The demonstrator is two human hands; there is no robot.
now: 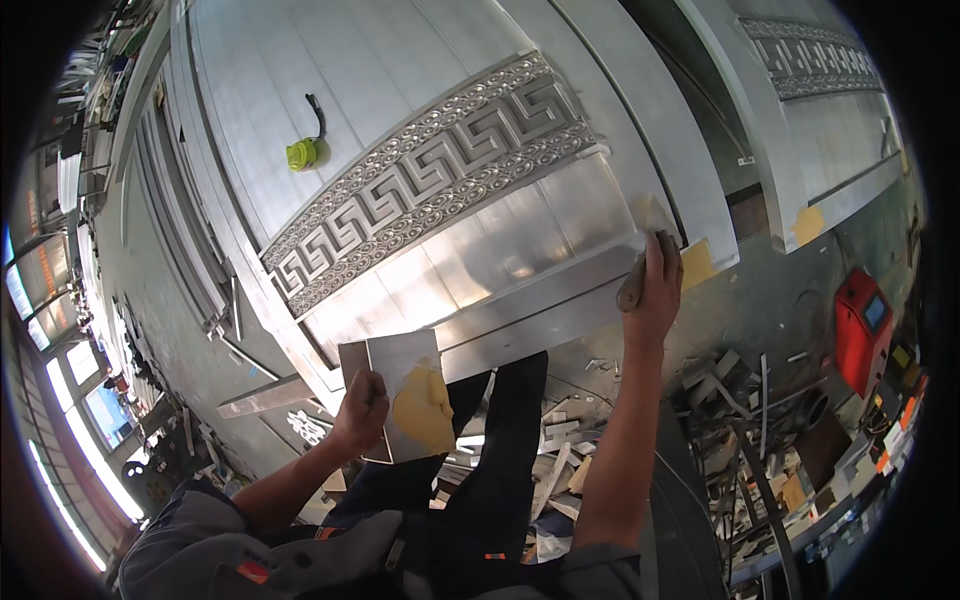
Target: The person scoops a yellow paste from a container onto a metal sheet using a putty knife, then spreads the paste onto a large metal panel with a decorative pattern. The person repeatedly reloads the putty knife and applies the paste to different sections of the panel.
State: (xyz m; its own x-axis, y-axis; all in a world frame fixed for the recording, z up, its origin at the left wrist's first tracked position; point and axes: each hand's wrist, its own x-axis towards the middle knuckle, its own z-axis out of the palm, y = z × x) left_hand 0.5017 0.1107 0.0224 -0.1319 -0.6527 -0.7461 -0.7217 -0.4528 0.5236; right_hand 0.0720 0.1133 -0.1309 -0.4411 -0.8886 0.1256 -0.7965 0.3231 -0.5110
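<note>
My left hand (362,412) is closed on the edge of a flat rectangular board (400,352), which carries a smeared lump of yellow putty (424,412). The board is beside the near edge of a large silvery metal panel (520,235). At the panel's near right corner, my right hand (660,285) grips a putty knife by its wooden handle (630,293); the blade is mostly hidden. Yellow putty (700,262) coats the frame corner just right of that hand. A raised Greek-key band (400,185) crosses the panel, with a green tool with a dark strap (301,154) lying above it.
A second patterned metal panel (830,150) lies at the right, with putty on its near corner. Beyond my right arm stand a red machine with a screen (862,330) and piled metal offcuts (730,385). Long metal profiles (175,225) lie at the left.
</note>
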